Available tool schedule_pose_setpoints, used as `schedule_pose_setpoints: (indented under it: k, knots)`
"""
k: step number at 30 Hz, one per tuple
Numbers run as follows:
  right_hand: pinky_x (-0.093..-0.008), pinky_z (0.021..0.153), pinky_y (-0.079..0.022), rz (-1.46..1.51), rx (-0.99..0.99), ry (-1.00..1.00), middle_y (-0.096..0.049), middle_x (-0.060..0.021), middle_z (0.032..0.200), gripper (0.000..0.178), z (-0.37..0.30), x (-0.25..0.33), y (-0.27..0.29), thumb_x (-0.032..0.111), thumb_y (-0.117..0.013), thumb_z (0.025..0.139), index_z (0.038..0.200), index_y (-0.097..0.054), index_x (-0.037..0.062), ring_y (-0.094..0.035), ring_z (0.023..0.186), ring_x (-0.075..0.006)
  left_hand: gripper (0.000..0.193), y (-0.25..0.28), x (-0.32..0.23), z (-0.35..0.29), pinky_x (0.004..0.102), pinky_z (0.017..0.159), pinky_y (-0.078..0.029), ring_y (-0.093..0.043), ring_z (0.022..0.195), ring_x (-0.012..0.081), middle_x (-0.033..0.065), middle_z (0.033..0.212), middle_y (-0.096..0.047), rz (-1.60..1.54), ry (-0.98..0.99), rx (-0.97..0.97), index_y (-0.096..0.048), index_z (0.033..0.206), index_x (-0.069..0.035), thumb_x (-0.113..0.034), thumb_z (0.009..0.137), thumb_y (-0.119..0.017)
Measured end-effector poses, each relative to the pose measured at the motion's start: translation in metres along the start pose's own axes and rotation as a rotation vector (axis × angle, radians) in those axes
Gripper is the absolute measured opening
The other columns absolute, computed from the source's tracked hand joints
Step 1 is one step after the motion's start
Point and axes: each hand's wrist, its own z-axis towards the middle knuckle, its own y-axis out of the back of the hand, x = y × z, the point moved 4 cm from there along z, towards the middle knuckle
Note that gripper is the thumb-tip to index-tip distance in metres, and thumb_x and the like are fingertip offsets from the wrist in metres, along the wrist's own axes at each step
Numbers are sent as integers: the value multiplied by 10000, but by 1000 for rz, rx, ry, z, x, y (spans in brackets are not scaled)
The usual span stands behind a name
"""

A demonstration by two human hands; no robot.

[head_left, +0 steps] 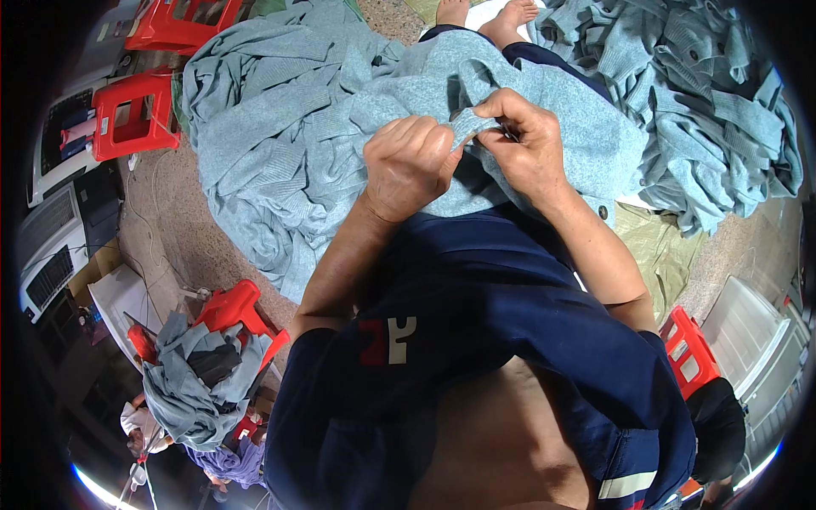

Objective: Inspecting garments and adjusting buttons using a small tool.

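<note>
My left hand (408, 167) is closed in a fist on a narrow ribbed edge of a grey-blue knit cardigan (552, 92). Close beside it, my right hand (529, 146) pinches the same edge between thumb and fingers. A short strip of the knit (470, 127) spans the gap between the two hands, raised above the lap. The rest of that cardigan spreads over the legs, with a dark button (603, 212) at its right side. Exactly what the right fingertips grip underneath is hidden.
A big heap of like knits (272, 127) lies left, another pile (680, 102) right. Red plastic stools (136, 115) stand at the left; one at lower left (234, 308) adjoins more knitwear (200, 382). Bare feet (507, 24) show at the far edge. Other people (144, 425) are behind.
</note>
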Motion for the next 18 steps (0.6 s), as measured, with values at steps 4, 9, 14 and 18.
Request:
schedule_pose_setpoints:
  k: [4,9,14,18]
  knots:
    - [-214,556,-410,-8,-3,40,-581,4,734,209,-1,-3,4,-89,-625,760,935,-640,24,-494,633,-38,251,-5,10,2,341,508,-471,-609,582,234,74,670,-574,-107,134,15,-575,795,-64,-257,790,-735]
    - [-207,585,-412,13,66,15,-593,16,804,255,-1,2,3,-94,-619,756,971,-628,44,-496,659,-42,298,-6,15,-1,342,553,-507,-656,649,267,97,793,-650,-179,94,175,-623,955,-24,-237,793,-753]
    - [-223,544,-378,8,138,45,-574,15,795,221,1,1,5,-98,-580,732,907,-583,35,-467,620,-45,261,-6,9,-1,339,514,-464,-603,585,245,78,669,-578,-115,29,148,-585,823,-44,-252,798,-742]
    - [-226,531,-360,11,139,70,-568,12,795,210,3,6,8,-98,-559,734,895,-575,36,-449,604,-46,290,-9,6,-3,344,493,-432,-560,543,232,60,604,-520,-128,10,87,-512,705,-69,-239,802,-726]
